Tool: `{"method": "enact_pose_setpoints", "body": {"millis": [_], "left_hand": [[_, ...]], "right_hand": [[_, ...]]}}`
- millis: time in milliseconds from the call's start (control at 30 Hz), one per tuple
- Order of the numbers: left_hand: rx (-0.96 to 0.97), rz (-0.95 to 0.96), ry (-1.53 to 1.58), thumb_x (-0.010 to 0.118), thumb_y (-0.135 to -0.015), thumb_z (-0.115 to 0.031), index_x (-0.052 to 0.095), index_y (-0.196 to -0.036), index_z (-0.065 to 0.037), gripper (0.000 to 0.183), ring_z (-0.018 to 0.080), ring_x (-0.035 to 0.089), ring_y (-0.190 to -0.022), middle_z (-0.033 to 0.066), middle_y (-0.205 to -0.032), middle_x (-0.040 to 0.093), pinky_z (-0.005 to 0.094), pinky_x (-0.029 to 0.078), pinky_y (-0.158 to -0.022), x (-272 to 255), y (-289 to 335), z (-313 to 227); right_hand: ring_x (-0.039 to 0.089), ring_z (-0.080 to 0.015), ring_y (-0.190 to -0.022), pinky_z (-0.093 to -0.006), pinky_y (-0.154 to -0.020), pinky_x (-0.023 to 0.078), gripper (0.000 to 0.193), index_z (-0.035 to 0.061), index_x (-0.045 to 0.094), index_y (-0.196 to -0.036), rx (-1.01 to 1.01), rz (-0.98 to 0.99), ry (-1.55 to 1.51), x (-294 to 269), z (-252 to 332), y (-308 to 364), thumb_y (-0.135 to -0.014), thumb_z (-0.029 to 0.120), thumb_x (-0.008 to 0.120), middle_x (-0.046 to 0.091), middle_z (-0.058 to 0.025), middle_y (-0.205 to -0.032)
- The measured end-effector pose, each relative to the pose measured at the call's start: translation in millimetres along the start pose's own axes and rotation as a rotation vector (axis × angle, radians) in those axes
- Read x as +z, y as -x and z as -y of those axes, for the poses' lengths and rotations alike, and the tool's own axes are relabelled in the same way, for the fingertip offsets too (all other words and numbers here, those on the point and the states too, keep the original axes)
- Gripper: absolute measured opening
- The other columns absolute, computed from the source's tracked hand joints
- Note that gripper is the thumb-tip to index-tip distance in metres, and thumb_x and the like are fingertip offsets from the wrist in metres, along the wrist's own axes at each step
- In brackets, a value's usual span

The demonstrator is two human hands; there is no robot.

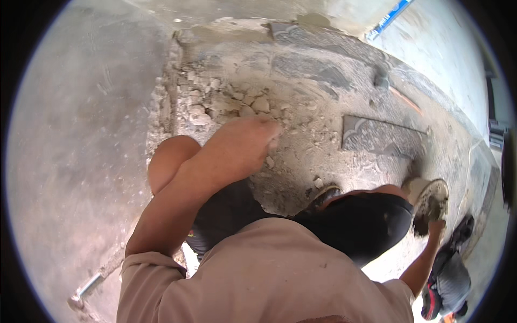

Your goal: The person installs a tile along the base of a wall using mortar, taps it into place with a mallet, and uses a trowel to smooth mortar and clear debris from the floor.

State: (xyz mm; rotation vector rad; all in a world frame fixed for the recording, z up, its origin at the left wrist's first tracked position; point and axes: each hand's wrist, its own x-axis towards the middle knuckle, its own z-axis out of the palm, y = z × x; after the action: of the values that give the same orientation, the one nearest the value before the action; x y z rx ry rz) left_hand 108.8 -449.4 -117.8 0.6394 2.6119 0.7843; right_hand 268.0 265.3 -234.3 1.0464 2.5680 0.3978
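Note:
My left hand (253, 144) hangs over broken grey rubble (253, 102) with its fingers curled in. Whether a small piece is inside them is hidden. Out to the right, my right hand (437, 229) is closed at the near rim of a round bucket (442, 189) that has dark, wet-looking mortar in it. What that hand grips is too blurred to name. Between the bucket and the rubble lies a flat grey tile piece (385, 135) with a scalloped pattern.
A hammer (406, 100) with an orange-brown handle lies beyond the tile. A blue strip-shaped object (389, 20) is at the far right. Smooth concrete (75, 134) spans the left. A metal-handled tool (89, 285) lies lower left. A dark grey bundle (452, 277) sits lower right.

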Motion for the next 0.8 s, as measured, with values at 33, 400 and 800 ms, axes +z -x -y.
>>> {"method": "enact_pose_setpoints", "body": {"millis": [33, 400, 800], "left_hand": [[0.028, 0.018, 0.017, 0.058, -0.089, -0.004, 0.055, -0.093, -0.001, 0.005, 0.0418, 0.058, -0.089, 0.0173, -0.091, 0.058, 0.0479, 0.046, -0.076, 0.4, -0.9, 0.6], [-0.061, -0.001, 0.097, 0.062, -0.087, 0.001, 0.057, -0.092, 0.003, 0.007, 0.0408, 0.058, -0.085, 0.0186, -0.088, 0.059, 0.0435, 0.047, -0.075, -4.8, -6.8, -0.4], [-0.078, 0.043, 0.026, 0.061, -0.09, -0.004, 0.057, -0.093, 0.0, 0.007, 0.0414, 0.058, -0.088, 0.0192, -0.09, 0.059, 0.0476, 0.046, -0.077, 0.4, -6.6, -8.8]], "right_hand": [[0.071, -0.0447, -0.088, -0.0541, -0.076, 0.057, 0.031, -0.0023, 0.073, -0.09, -0.006, -0.06, 0.041, -8.8, 5.0, 5.0, -0.084, 0.027, 0.064, 0.072, -0.0271, -0.09], [0.068, -0.0401, -0.106, -0.0519, -0.088, 0.054, 0.034, 0.0092, 0.072, -0.111, 0.149, -0.089, -0.009, -50.7, 60.0, 13.6, -0.089, 0.035, 0.065, 0.071, -0.0187, -0.113], [0.046, -0.0365, -0.119, -0.0507, -0.103, 0.04, 0.062, 0.0195, 0.035, -0.157, -0.847, -0.027, -0.254, 45.9, 321.4, 57.8, -0.1, 0.035, 0.056, 0.048, -0.0166, -0.129]]}}
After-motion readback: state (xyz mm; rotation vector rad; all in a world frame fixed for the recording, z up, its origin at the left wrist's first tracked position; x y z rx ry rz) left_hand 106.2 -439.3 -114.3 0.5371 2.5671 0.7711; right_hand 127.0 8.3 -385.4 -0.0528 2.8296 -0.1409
